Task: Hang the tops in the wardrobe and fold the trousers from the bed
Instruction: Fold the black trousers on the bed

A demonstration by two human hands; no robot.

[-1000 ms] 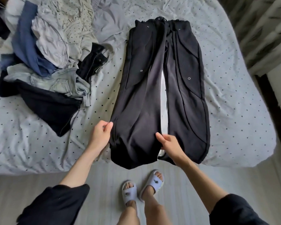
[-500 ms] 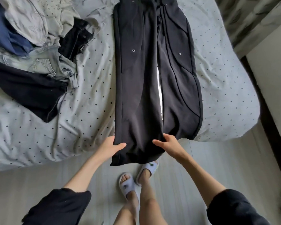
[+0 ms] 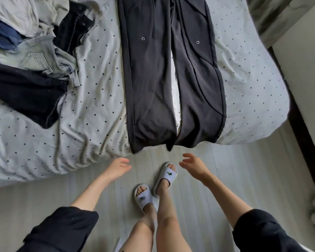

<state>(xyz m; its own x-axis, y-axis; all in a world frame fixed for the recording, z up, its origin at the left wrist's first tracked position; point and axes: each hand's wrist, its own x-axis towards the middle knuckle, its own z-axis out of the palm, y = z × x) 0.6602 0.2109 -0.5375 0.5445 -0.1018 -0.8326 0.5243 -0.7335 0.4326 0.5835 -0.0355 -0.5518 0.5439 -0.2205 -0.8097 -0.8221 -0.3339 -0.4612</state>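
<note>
Black trousers point(image 3: 149, 84) lie flat and lengthwise on the dotted bed point(image 3: 91, 110), legs side by side with a narrow gap, their hems hanging just over the near edge. My left hand point(image 3: 117, 168) hovers below the left hem, fingers relaxed, holding nothing. My right hand point(image 3: 193, 163) floats below the right hem, fingers loosely spread, also holding nothing. Neither hand touches the trousers. A heap of clothes point(image 3: 31, 51) lies at the upper left of the bed: light jeans, a dark garment, blue and pale tops.
I stand on pale wooden floor point(image 3: 235, 175) in grey slippers point(image 3: 165, 176) close to the bed's near edge. A dark strip point(image 3: 305, 142) runs along the wall on the right. A patterned curtain point(image 3: 273, 17) hangs at top right.
Both hands have let go of the left trouser leg's hem and drawn back off the bed toward me. The view has tilted further down toward the floor.
</note>
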